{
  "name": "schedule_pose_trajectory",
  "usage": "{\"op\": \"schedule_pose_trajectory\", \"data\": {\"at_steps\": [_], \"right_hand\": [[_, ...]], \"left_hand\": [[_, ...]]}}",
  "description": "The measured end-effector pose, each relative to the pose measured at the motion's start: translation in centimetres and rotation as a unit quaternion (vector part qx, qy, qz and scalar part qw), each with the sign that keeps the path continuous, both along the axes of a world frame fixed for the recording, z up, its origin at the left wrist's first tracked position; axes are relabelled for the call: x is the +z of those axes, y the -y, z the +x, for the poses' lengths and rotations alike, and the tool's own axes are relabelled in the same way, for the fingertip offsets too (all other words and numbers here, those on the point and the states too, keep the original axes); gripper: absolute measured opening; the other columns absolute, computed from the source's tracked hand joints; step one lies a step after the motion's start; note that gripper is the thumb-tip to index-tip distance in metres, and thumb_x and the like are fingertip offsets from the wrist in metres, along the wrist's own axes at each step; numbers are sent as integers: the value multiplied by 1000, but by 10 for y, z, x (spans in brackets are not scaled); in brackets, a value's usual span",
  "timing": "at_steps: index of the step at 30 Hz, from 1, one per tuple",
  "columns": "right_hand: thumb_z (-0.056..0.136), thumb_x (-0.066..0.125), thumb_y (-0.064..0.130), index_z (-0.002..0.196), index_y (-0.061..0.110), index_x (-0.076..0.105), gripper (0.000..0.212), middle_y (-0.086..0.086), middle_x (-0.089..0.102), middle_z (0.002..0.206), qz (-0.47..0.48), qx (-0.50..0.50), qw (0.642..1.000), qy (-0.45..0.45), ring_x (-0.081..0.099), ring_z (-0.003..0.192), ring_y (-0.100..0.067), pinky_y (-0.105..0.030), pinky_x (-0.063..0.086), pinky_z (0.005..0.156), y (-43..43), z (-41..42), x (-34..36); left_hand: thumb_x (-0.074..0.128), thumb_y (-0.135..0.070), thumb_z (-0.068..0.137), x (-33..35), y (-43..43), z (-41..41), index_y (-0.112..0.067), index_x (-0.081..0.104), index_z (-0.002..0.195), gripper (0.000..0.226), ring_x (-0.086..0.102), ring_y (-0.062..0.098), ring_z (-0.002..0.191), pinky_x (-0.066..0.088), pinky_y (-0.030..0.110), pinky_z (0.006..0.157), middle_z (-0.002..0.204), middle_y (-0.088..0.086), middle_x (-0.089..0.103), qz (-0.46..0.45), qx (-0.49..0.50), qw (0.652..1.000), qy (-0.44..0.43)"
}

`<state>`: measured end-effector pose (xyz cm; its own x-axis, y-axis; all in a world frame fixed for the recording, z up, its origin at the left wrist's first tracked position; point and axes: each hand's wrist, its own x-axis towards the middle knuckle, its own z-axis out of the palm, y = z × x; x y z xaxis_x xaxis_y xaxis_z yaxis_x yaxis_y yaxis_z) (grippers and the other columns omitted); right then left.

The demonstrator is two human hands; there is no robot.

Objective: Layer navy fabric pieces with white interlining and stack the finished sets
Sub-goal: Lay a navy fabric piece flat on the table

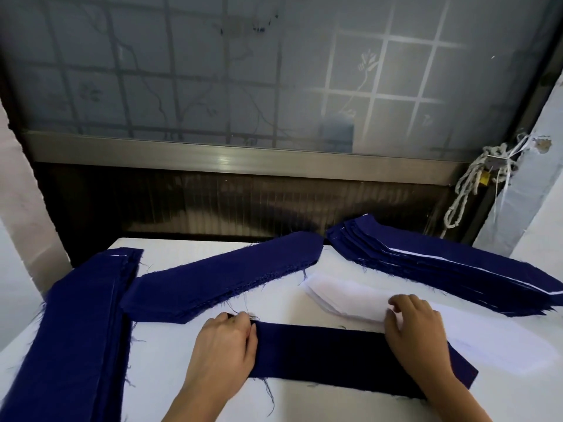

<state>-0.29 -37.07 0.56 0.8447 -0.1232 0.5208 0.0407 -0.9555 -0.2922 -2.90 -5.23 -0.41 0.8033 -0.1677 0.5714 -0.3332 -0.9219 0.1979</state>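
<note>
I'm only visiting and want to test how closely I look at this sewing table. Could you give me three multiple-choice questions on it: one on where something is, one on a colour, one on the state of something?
1. Where does the pile of white interlining lie?
A) on top of the leftmost navy pile
B) under the fingertips of the right hand
C) on the window ledge

2. What colour shows between the layers of the navy pile at the right rear?
A) red
B) yellow
C) white

3. How is the single navy piece in front of the person?
A) spread flat on the table
B) rolled up
C) lifted in the air

Answers:
1 B, the right fingertips rest on it.
2 C, thin white edges peek out along its side.
3 A, it lies flat, its end at the left hand.
</note>
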Motion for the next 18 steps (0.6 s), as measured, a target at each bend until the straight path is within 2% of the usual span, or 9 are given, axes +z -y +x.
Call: {"op": "schedule_pose_trajectory", "data": {"at_steps": [3,5,7,8,9,11,18], "right_hand": [[93,57,22,100,20,60,8,5,60,92,57,65,995,-57,54,81,-9,-25,44,72,-20,32,10],[94,53,27,94,20,58,8,4,58,90,18,87,991,-103,52,82,-11,-25,43,70,-29,50,11],[95,50,30,93,18,56,13,2,56,91,-38,92,986,-132,49,87,-14,-27,44,74,-33,62,7],[96,48,29,94,17,54,14,1,56,92,-55,90,984,-141,48,88,-15,-28,45,76,-33,65,6],[97,45,27,95,16,54,14,0,57,94,-64,88,983,-147,48,89,-16,-29,45,77,-33,69,4],[99,41,25,97,14,52,15,-2,57,100,-80,81,980,-164,48,93,-18,-30,44,78,-32,73,1],[100,39,22,100,11,50,16,-6,55,108,-87,70,974,-196,48,101,-21,-29,39,82,-33,80,-3]], "left_hand": [[79,-17,76,4,0,-2,-28,31,84,50,18,-1,40,12,10,45,55,-20,23,-35,-3,999,-19],[77,-21,79,3,-1,-2,-29,29,86,50,21,1,40,12,8,45,57,-20,26,-42,-6,999,-7],[70,-22,84,2,-3,-1,-27,31,75,41,24,5,41,14,10,47,55,-18,27,-60,-12,997,52],[63,-24,87,1,-5,-1,-25,31,65,39,25,8,41,18,16,45,51,-15,26,-77,-12,993,88],[57,-24,89,0,-6,-2,-21,30,55,43,26,13,38,19,20,43,45,-9,27,-92,-4,989,118],[52,-22,88,-1,-8,-2,-15,29,44,50,24,15,38,18,20,45,40,-2,28,-116,19,982,146],[49,-23,86,-2,-7,0,-14,26,44,49,17,12,42,20,23,41,38,-1,27,-131,18,985,115]]}}
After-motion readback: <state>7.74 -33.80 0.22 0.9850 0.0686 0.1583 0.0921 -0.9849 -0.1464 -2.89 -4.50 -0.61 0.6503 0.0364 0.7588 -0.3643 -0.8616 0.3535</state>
